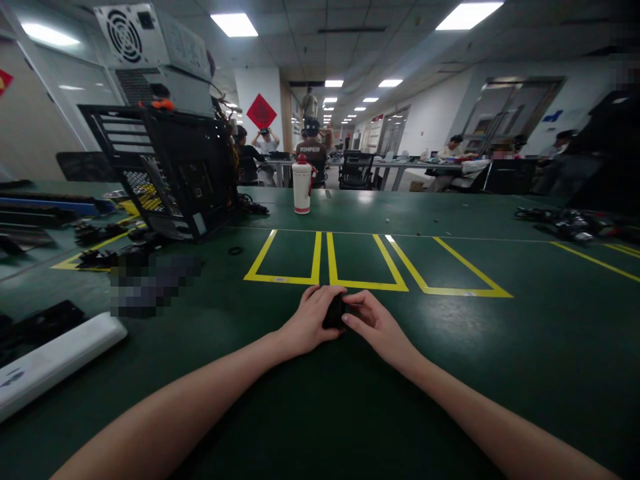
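Note:
A small dark object (334, 312), black and roundish, sits between my hands just above or on the green tabletop; its exact kind is hidden by my fingers. My left hand (306, 321) wraps over it from the left, fingers across the top and thumb below. From the right, my right hand (376, 325) meets it with curled fingertips and thumb at its side. Right beyond my hands lie yellow tape outlines (367, 285) on the green table (320, 407).
At the left stands a black computer case (200, 173) topped by a power supply (150, 33). A white bottle (301, 187) with a red lid stands farther back. Cables (575, 223) lie at the right, a long white object (65, 360) at the left. Several people sit beyond the table.

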Demonstrator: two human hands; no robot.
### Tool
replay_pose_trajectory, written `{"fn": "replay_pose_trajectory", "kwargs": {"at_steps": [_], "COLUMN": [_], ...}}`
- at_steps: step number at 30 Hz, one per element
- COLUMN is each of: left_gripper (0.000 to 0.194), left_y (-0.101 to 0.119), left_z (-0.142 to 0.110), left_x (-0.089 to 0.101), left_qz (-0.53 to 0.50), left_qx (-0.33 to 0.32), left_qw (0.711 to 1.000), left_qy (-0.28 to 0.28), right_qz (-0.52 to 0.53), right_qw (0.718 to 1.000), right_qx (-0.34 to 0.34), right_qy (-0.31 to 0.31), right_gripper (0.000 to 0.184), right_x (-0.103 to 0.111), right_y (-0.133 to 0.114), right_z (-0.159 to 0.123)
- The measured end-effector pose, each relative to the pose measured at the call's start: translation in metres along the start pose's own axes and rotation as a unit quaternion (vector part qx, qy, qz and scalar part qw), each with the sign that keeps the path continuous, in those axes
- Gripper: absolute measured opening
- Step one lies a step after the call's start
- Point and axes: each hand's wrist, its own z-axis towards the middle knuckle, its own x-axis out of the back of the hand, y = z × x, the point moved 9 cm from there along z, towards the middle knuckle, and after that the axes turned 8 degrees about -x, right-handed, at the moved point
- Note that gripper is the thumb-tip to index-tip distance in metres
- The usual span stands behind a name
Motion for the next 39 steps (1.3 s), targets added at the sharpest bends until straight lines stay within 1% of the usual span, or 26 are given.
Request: {"fn": "replay_pose_trajectory", "kwargs": {"at_steps": [4,7,11,16,18,22,25,27,30,34,39], "left_gripper": [0.057,0.057,0.057,0.056,0.055,0.055,0.055,0.055,0.055,0.056,0.053], "left_y": [-0.0024,-0.0021,0.0001,-0.0014,-0.0015,-0.0024,-0.0018,-0.0005,-0.0004,-0.0022,-0.0006], "left_z": [-0.001,-0.0012,-0.0004,0.0003,0.001,0.0017,0.0015,0.0015,0.0015,0.0021,0.0024], "left_x": [-0.0005,0.0,0.0006,-0.0017,-0.0015,-0.0042,-0.0037,-0.0028,-0.0037,-0.0029,-0.0034], "left_qz": [-0.003,-0.001,0.003,0.003,0.002,0.0,-0.002,-0.002,-0.003,0.0,-0.01], "left_qx": [0.016,0.014,0.0,0.01,0.009,0.011,0.014,0.011,0.012,0.015,0.029], "left_qw": [1.0,1.0,1.0,1.0,1.0,1.0,1.0,1.0,1.0,1.0,0.999], "left_qy": [-0.007,-0.006,-0.007,-0.022,-0.015,-0.019,-0.021,-0.022,-0.028,-0.011,-0.032], "right_qz": [-0.026,-0.028,0.007,0.023,0.019,0.003,0.007,0.025,0.05,0.055,0.009], "right_qw": [0.999,0.999,1.0,1.0,1.0,1.0,1.0,0.999,0.998,0.998,1.0], "right_qx": [-0.027,-0.045,-0.025,-0.012,-0.01,-0.021,-0.014,-0.003,-0.003,-0.004,-0.018], "right_qy": [0.021,0.008,-0.016,-0.007,-0.001,0.001,-0.015,-0.022,-0.029,-0.024,0.002], "right_gripper": [0.031,0.033,0.029,0.022,0.024,0.034,0.032,0.031,0.027,0.022,0.033], "right_x": [0.0034,0.0018,-0.0019,-0.0008,0.0007,0.0031,0.0015,0.0005,-0.0016,-0.0015,0.0051], "right_y": [0.004,0.0072,0.0039,0.0037,0.0026,0.0002,-0.0017,-0.0023,0.0004,0.0007,-0.0005], "right_z": [0.001,0.0012,-0.0001,0.0006,0.0008,-0.0008,-0.0023,-0.0026,-0.0018,-0.0009,-0.0021]}}
